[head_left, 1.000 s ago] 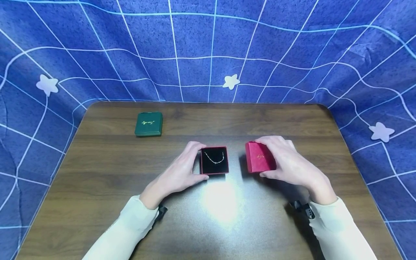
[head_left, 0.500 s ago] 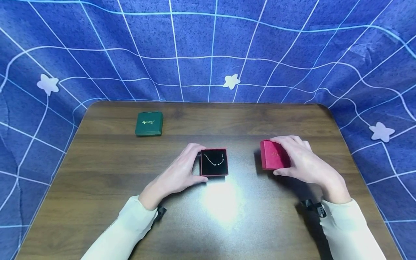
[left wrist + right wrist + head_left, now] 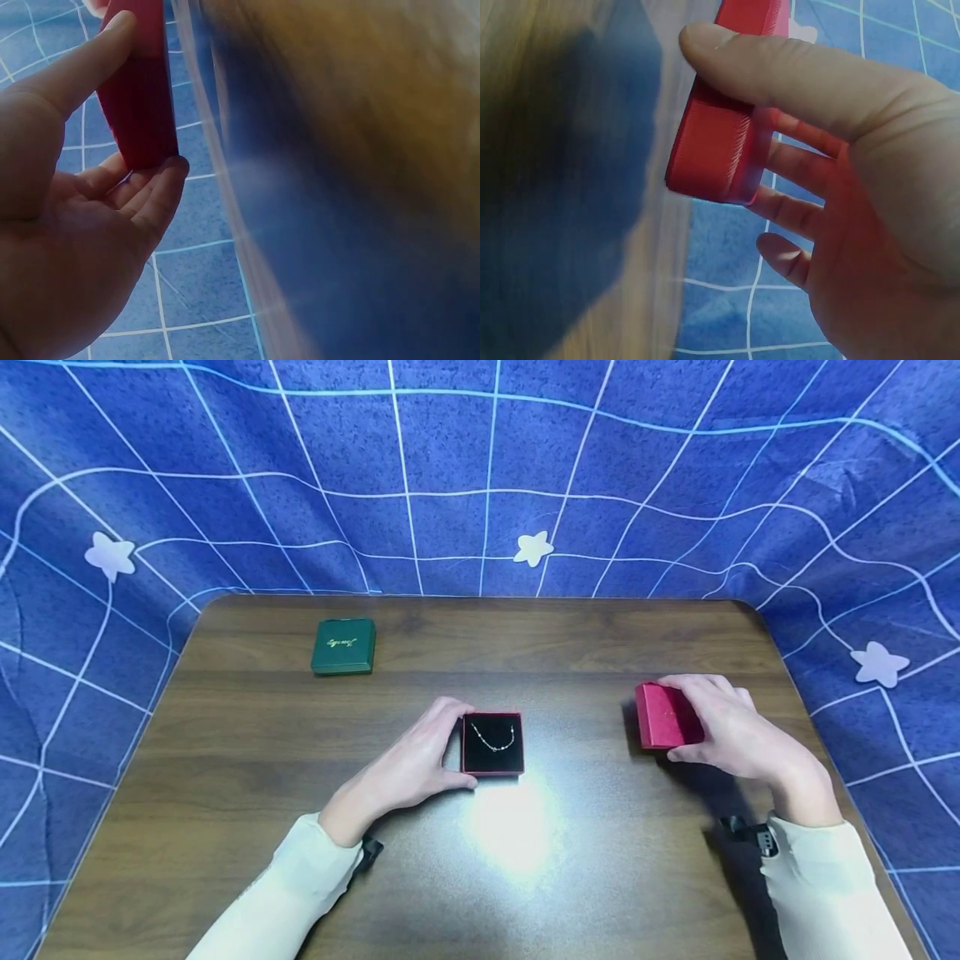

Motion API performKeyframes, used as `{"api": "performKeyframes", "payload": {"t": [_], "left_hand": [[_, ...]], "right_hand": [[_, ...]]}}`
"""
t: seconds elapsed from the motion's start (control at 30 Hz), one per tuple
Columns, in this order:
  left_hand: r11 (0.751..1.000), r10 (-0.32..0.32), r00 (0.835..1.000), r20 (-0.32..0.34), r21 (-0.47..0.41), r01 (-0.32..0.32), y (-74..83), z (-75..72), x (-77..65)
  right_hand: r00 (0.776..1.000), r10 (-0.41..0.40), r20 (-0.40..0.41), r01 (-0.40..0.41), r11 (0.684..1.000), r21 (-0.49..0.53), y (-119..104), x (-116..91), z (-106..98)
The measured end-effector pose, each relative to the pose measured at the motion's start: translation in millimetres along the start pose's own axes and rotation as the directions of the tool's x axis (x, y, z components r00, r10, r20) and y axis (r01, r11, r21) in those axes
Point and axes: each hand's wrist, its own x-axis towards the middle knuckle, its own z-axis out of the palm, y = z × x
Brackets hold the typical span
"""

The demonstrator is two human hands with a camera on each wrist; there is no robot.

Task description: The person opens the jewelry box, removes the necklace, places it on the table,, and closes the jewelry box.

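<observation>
My left hand (image 3: 408,760) grips a red jewelry box base (image 3: 492,774) by its left side, thumb at the near edge and fingers at the far edge. On its black insert (image 3: 480,762) lies a thin silver chain necklace (image 3: 497,749), facing up. In the left wrist view the thumb presses one red side of the box (image 3: 142,105). Off to the right, my right hand (image 3: 742,739) holds the red lid (image 3: 663,718) above the table, its shadow falling beside it. The right wrist view shows the thumb across the lid's red wall (image 3: 709,146).
A closed green jewelry box (image 3: 343,647) with gold lettering sits at the back left of the brown wooden table (image 3: 225,760). Blue grid-patterned cloth (image 3: 450,460) with white stars hangs behind the table and at its sides. A bright light reflection lies below the red box.
My right hand has carried the red lid to the right, away from the base. My left hand has drawn the box base slightly toward me. The green box has stayed put.
</observation>
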Motion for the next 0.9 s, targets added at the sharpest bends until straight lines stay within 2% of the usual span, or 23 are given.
{"api": "performKeyframes", "payload": {"t": [0.4, 0.6, 0.9], "left_hand": [[1.0, -0.017, 0.999, 0.044, -0.003, 0.017, -2.4, 3.1, -1.2], [1.0, -0.022, 0.998, 0.053, 0.012, 0.021, -2.4, 3.5, -1.3], [0.999, -0.027, 0.998, 0.06, 0.018, 0.026, -2.0, 5.4, 0.3]], "right_hand": [[0.99, 0.112, 0.086, -0.111, 0.994, -0.027, 27.6, -7.4, -7.8], [0.983, 0.128, 0.135, -0.122, 0.991, -0.046, 40.5, -10.0, -6.4], [0.976, 0.135, 0.173, -0.126, 0.99, -0.067, 47.2, -10.5, -3.6]]}}
